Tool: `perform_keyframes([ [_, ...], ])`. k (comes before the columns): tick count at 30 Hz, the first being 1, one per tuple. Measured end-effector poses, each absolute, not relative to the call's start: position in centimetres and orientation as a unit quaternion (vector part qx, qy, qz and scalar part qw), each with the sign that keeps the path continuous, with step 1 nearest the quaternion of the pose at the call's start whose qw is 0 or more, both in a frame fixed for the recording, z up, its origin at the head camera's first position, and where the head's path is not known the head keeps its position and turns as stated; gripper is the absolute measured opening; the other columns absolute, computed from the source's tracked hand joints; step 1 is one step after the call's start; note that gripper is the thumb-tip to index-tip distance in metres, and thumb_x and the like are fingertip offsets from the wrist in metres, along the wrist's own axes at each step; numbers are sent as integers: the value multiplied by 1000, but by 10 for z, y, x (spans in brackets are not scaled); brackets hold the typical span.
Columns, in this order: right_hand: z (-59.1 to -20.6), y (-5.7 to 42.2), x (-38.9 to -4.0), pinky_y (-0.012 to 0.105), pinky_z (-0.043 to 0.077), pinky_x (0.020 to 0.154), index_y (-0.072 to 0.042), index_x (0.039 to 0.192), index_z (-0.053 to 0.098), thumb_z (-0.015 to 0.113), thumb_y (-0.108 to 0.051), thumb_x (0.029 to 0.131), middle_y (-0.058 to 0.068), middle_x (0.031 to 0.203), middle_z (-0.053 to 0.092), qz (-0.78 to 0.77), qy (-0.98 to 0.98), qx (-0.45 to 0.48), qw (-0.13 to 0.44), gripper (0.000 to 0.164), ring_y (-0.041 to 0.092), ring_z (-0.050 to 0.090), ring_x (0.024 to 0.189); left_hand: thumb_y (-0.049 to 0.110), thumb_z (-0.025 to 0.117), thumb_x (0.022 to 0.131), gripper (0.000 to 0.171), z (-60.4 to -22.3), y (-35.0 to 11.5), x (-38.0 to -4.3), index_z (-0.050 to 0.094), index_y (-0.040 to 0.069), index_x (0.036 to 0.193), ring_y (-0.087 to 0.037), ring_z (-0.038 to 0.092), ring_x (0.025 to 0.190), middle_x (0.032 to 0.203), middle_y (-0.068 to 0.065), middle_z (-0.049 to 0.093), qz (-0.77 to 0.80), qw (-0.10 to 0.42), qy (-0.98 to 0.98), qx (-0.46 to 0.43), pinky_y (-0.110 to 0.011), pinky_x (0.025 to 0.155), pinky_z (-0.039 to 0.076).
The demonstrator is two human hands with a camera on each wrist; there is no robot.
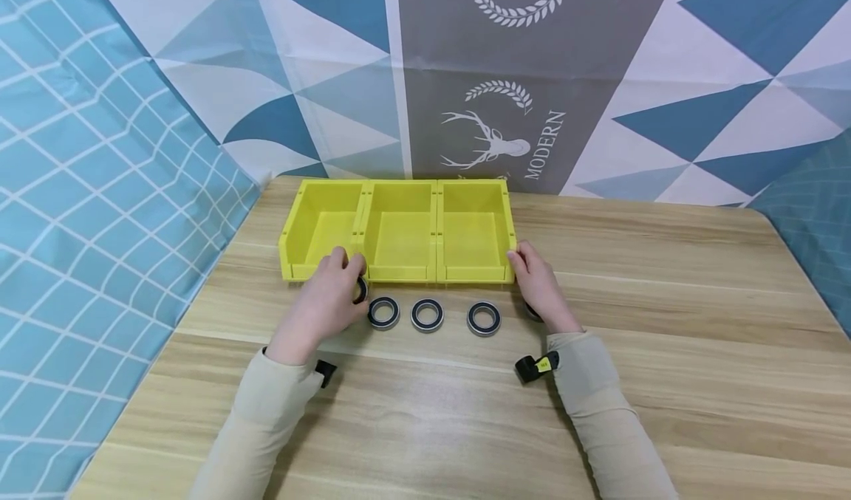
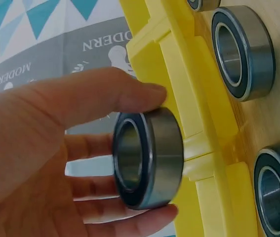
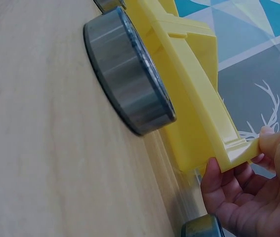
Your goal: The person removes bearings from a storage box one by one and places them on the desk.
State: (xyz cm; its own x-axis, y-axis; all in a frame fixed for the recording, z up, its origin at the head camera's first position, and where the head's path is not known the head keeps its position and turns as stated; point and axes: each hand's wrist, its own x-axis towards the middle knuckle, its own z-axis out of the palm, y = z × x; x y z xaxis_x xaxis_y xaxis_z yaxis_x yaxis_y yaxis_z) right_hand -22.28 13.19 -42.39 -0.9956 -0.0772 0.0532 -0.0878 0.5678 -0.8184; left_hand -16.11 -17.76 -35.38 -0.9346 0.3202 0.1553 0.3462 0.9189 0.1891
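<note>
My left hand (image 1: 320, 297) pinches a ball bearing (image 2: 165, 158), a steel ring with black seals, between thumb and fingers. It is tilted on edge in front of the left yellow bin (image 1: 326, 272). My right hand (image 1: 540, 286) grips the front right corner of the right yellow bin (image 1: 475, 274), with the thumb on its rim and fingers around the outside, as the right wrist view shows. More bearings lie flat in a row before the bins: one bearing (image 1: 371, 314) beside my left hand, a middle bearing (image 1: 415, 316), a bearing (image 1: 471, 319) farther right, and another (image 1: 532, 312) partly hidden by my right hand.
Three yellow bins stand joined side by side at the back of the wooden table (image 1: 425, 426), a middle bin (image 1: 401, 273) between the other two. Behind them hangs a patterned cloth (image 1: 452, 57); a blue gridded cloth (image 1: 100, 212) borders the left edge. Each wrist carries a black camera.
</note>
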Motion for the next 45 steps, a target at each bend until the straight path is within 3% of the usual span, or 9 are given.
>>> perform_keyframes([
  [4, -423, 131, -222, 30, 34, 60, -11, 98, 43, 32, -37, 90, 9, 79, 45, 466, -884, 46, 1, 30, 21, 42, 70, 13, 69, 61, 39, -356, -172, -157, 50, 8, 94, -21, 38, 74, 83, -5, 37, -110, 25, -973, -203, -30, 60, 36],
  [11, -422, 132, -222, 30, 33, 60, -11, 98, 42, 31, -38, 90, 8, 78, 45, 467, -883, 49, 6, 30, 21, 42, 70, 3, 64, 57, 40, -362, -154, -149, 56, 16, 94, -14, 41, 77, 88, 1, 40, -133, -84, -939, -306, -26, 65, 39],
  [19, -423, 131, -221, 30, 33, 60, -10, 97, 42, 31, -37, 90, 9, 78, 45, 462, -885, 47, 5, 29, 22, 41, 70, 3, 63, 57, 39, -372, -143, -141, 57, 19, 92, -11, 42, 79, 90, 3, 42, -149, -167, -916, -333, -25, 65, 39],
  [26, -423, 131, -221, 30, 33, 60, -11, 97, 42, 31, -37, 90, 8, 78, 44, 464, -885, 47, 5, 30, 21, 41, 70, 6, 68, 57, 37, -377, -136, -137, 56, 21, 89, -14, 42, 79, 89, 3, 43, -116, -187, -921, -322, -23, 59, 38],
  [34, -424, 133, -222, 30, 33, 57, -10, 94, 42, 32, -38, 90, 8, 74, 42, 463, -885, 49, 11, 30, 21, 40, 67, 2, 65, 57, 36, -384, -130, -137, 55, 18, 88, -14, 39, 75, 87, 1, 40, -105, -169, -926, -322, -23, 54, 36],
  [45, -420, 133, -218, 29, 33, 56, -10, 91, 42, 32, -38, 90, 7, 71, 41, 448, -893, 48, 10, 29, 20, 41, 64, 9, 65, 60, 31, -383, -129, -135, 55, 18, 87, -15, 39, 75, 86, 2, 40, -92, -170, -927, -320, -25, 56, 36],
])
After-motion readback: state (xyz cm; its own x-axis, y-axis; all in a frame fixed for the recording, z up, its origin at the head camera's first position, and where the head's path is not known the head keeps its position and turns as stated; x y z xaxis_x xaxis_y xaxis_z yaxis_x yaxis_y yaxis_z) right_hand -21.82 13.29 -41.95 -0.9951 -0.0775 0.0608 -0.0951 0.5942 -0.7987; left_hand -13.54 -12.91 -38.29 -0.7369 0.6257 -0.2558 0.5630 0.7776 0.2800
